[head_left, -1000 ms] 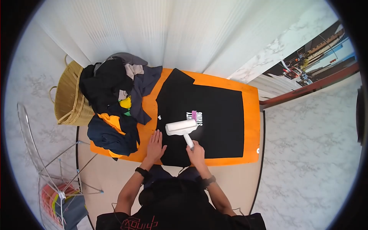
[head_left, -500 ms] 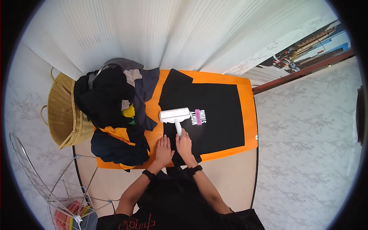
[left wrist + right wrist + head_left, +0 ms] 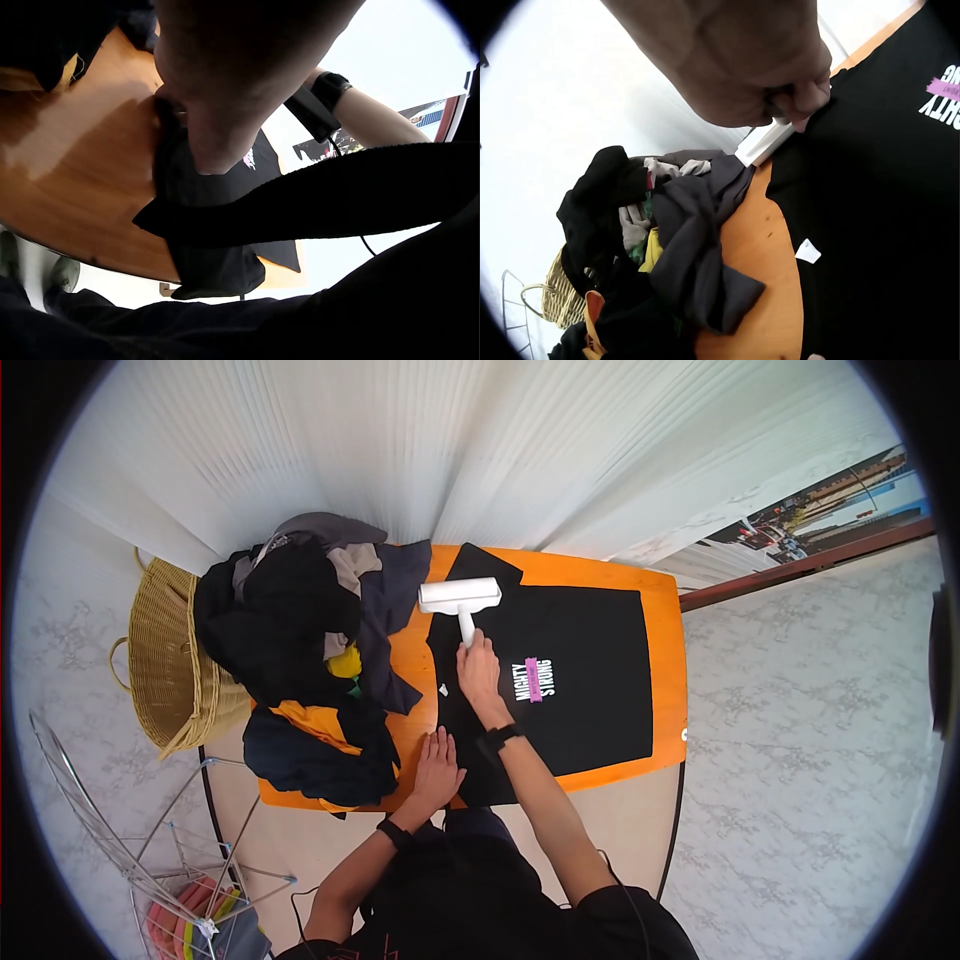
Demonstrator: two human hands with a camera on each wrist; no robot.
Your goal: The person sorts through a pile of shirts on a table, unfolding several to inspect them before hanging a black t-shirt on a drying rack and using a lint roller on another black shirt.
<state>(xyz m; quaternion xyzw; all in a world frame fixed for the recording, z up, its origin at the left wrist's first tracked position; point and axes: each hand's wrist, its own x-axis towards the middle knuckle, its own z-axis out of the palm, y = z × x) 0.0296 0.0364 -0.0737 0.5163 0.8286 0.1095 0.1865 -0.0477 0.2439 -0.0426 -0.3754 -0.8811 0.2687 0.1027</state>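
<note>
Curtain point(image 3: 330, 440), white and pleated, hangs behind an orange tabletop point(image 3: 408, 660), its upper part cut off by the dark round edge of the head view. Across the tabletop lies a black T-shirt point(image 3: 590, 730), sideways to the person, one sleeve toward the curtain; the other, nearer the person, is partly hidden by the right forearm. Left of it sits a tangled clothes pile point(image 3: 285, 615) in black, grey, navy, orange and yellow, its separate garments hard to tell apart. Beyond the pile stands a wicker basket point(image 3: 160, 660), partly covered by it, and lower down is a metal rack point(image 3: 207, 927), cut off at the frame edge.

A white lint roller point(image 3: 458, 593) is over the shirt's edge near the far sleeve; whether it touches cloth cannot be told. The right hand point(image 3: 479, 675) grips its handle, fingers curled round, and in the right wrist view hides much of it. The left hand point(image 3: 436, 775) rests open and flat at the shirt's near left edge, fingers straight; in the left wrist view its fingertips are hidden.

A white print point(image 3: 521, 684) reads "MIGHTY STRONG", crossed by a pink band point(image 3: 533, 680) with lettering too small to read. Smallest is a white tag point(image 3: 808, 251) at the shirt's left edge.
</note>
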